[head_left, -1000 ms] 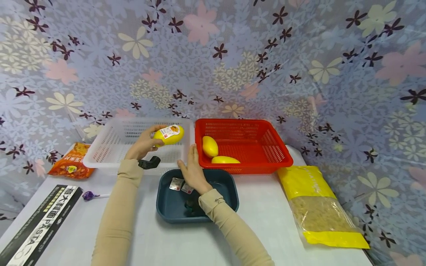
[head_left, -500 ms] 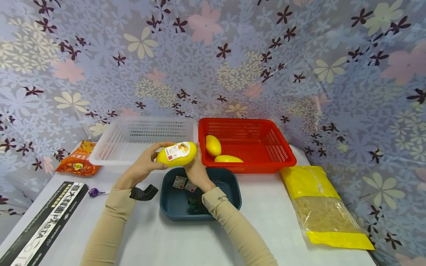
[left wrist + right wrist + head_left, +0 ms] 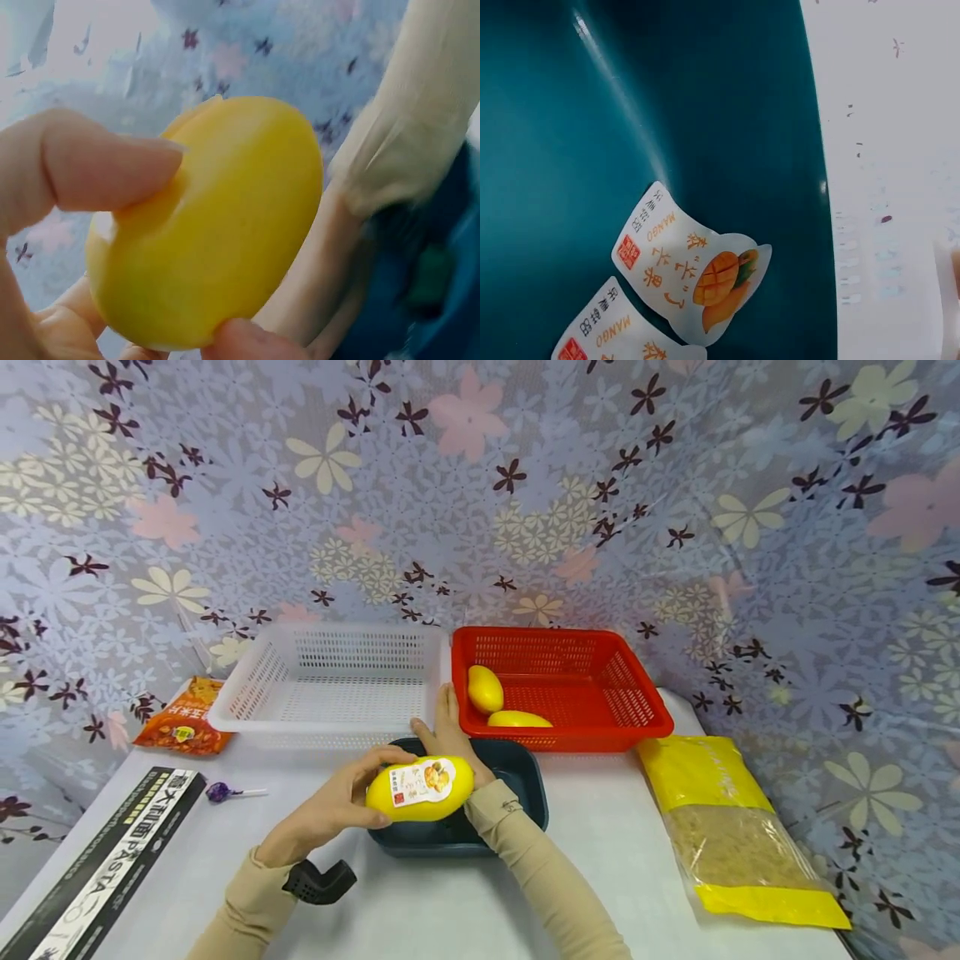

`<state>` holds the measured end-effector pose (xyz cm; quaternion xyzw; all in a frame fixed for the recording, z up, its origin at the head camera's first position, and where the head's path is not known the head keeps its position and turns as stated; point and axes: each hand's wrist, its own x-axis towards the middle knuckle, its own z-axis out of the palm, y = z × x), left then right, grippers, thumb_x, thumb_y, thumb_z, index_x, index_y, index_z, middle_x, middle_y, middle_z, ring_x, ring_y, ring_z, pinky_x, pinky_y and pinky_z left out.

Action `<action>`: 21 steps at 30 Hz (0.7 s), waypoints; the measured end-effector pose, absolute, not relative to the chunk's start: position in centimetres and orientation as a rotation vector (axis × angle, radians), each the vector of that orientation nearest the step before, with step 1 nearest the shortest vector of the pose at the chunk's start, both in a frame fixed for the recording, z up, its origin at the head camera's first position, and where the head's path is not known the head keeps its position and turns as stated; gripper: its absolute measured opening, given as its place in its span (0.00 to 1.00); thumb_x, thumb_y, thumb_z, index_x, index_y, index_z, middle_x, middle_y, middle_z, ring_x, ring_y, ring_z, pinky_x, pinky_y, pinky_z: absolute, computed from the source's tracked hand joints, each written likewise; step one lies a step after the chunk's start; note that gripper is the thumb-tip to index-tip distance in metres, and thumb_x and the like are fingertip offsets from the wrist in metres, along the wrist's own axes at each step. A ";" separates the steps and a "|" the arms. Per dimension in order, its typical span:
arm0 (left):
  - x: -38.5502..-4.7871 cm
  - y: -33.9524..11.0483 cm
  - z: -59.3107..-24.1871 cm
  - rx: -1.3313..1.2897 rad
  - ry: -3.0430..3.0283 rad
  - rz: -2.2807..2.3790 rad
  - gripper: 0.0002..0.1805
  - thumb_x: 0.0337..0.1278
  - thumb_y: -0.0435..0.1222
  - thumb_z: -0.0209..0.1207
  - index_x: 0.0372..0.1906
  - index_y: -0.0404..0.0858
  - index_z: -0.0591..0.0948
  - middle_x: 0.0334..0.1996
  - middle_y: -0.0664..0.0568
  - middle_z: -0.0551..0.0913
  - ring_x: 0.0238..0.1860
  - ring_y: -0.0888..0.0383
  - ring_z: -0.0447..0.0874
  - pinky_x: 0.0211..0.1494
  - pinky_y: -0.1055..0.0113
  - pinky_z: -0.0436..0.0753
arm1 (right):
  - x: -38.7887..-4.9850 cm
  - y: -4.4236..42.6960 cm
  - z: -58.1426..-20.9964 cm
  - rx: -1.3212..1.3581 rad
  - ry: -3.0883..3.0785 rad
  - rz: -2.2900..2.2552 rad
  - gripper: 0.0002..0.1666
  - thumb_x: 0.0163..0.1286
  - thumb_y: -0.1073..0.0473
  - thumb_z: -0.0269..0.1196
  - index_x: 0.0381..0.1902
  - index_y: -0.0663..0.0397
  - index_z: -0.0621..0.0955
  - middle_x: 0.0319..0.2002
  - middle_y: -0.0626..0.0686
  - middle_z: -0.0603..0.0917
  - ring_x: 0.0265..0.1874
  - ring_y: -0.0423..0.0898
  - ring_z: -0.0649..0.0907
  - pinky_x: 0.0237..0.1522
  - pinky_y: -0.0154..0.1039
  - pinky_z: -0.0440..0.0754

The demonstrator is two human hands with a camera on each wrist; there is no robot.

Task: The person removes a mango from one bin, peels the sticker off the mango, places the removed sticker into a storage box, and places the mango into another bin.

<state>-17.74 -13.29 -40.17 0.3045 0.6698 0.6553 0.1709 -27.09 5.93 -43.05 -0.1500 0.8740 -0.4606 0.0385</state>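
In front of me my left hand (image 3: 330, 806) holds a yellow mango (image 3: 420, 812) between thumb and fingers, above the near-left part of a dark teal tray (image 3: 529, 777). A white fruit sticker (image 3: 433, 779) faces up on the mango. The left wrist view shows the thumb pressed on the same mango (image 3: 240, 210). My right hand (image 3: 452, 735) reaches over the tray, fingers straight, close to where the two baskets meet; contact is unclear. Inside the tray, the right wrist view shows two loose mango stickers (image 3: 694, 266). Two more mangoes (image 3: 486, 690) lie in the red basket (image 3: 570, 739).
A white basket (image 3: 330, 727) stands left of the red one. Farther left are an orange snack bag (image 3: 187, 718), a purple lollipop (image 3: 218, 792) and a long pasta box (image 3: 105, 860). On the right lies a yellow-and-clear bag (image 3: 738, 835). A floral curtain (image 3: 480, 527) hangs behind.
The left hand has brought the mango from over the white basket down toward me, above the tray. My right hand keeps almost the same place, its fingers still straight.
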 end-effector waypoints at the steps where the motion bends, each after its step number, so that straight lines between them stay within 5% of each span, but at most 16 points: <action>1: -17.3 -13.1 -40.3 0.881 1.878 1.850 0.34 0.47 0.30 0.63 0.64 0.39 0.70 0.62 0.52 0.66 0.58 0.59 0.66 0.57 0.73 0.73 | -27.3 5.8 -43.2 -0.442 2.696 -1.389 0.50 0.76 0.47 0.50 0.76 0.58 0.33 0.78 0.58 0.29 0.78 0.56 0.42 0.77 0.53 0.49; 8: -15.1 -12.3 -40.7 0.908 1.866 1.770 0.36 0.43 0.29 0.63 0.64 0.34 0.69 0.64 0.48 0.65 0.65 0.69 0.58 0.62 0.78 0.69 | -26.9 6.7 -43.0 -0.581 2.704 -1.353 0.50 0.75 0.47 0.50 0.76 0.61 0.34 0.77 0.60 0.30 0.78 0.56 0.40 0.76 0.54 0.48; 13: -14.3 -12.0 -41.1 0.906 1.885 1.715 0.35 0.43 0.29 0.62 0.64 0.35 0.70 0.64 0.43 0.63 0.60 0.63 0.63 0.59 0.74 0.72 | -26.3 7.8 -42.6 -0.659 2.674 -1.323 0.49 0.75 0.47 0.52 0.77 0.61 0.38 0.78 0.59 0.34 0.78 0.56 0.42 0.76 0.54 0.48; 21: -13.3 -9.4 -43.0 1.048 1.728 1.476 0.35 0.45 0.32 0.63 0.66 0.40 0.72 0.63 0.39 0.65 0.60 0.60 0.65 0.57 0.68 0.78 | -22.9 11.1 -40.8 -0.712 2.495 -1.483 0.45 0.74 0.52 0.55 0.78 0.48 0.43 0.78 0.59 0.48 0.69 0.61 0.69 0.67 0.54 0.69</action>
